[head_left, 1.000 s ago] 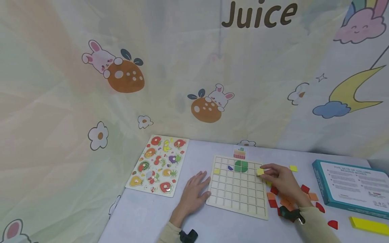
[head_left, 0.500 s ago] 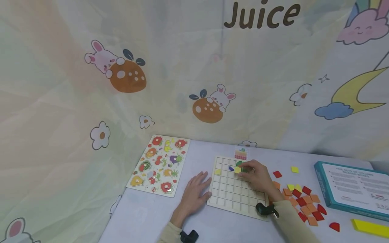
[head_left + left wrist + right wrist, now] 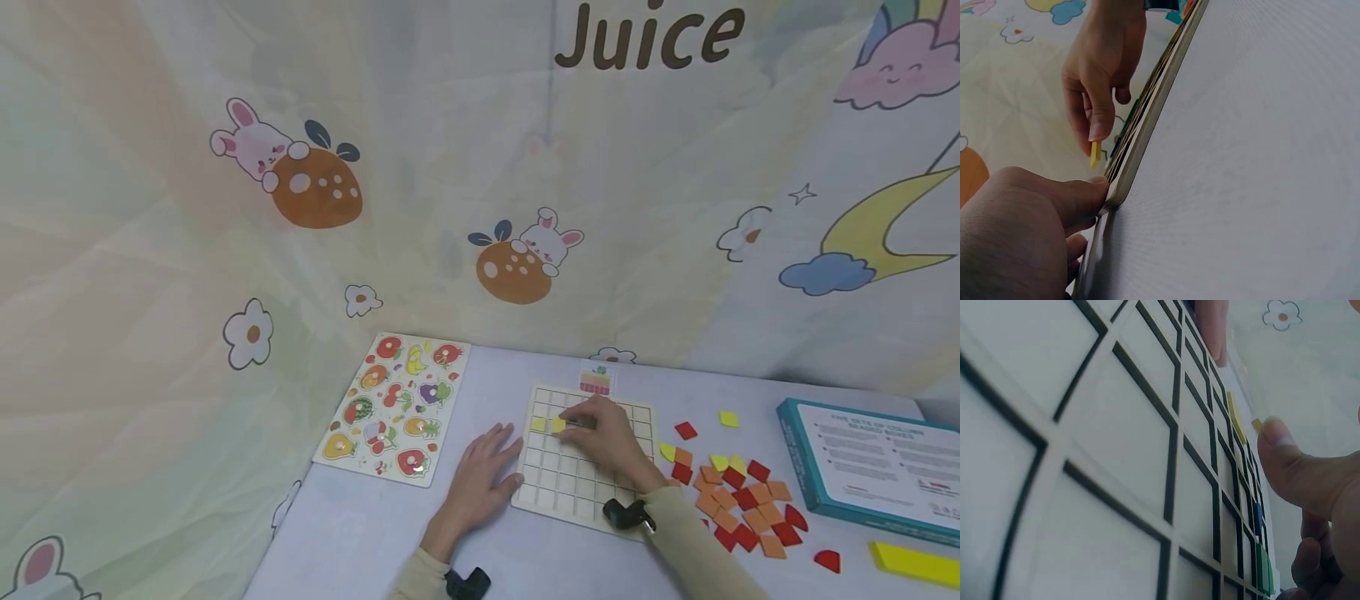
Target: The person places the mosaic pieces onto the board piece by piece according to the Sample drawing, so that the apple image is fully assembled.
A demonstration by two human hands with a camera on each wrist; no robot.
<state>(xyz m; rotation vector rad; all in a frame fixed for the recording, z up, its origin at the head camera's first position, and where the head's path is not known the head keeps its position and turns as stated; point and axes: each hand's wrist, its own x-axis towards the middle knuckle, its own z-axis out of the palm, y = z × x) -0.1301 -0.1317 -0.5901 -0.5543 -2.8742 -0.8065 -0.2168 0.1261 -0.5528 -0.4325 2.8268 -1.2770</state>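
My right hand [image 3: 606, 435] pinches a small yellow square tile [image 3: 558, 425] between thumb and fingertips. It holds the tile over the upper left of a pale wooden grid board [image 3: 551, 479]. In the left wrist view that tile [image 3: 1095, 153] is edge-on, a little above the board. Another yellow tile [image 3: 537, 423] lies in a cell just left of it. Green pieces [image 3: 1263, 569] and a blue piece [image 3: 1258, 519] sit on the board in the right wrist view; in the head view the hand covers them. My left hand [image 3: 480, 477] rests at the board's left edge, thumb touching it.
Red, orange and yellow pieces [image 3: 750, 504] lie scattered right of the board. Beyond them are a teal-edged box [image 3: 873, 462] and a long yellow block [image 3: 915, 564]. A picture card [image 3: 597, 379] stands behind the board, and a fruit puzzle board [image 3: 386, 408] lies left.
My right hand has carried the yellow tile leftward from the board's right edge, across the green pieces, to beside the other yellow tile. My left hand has stayed in place.
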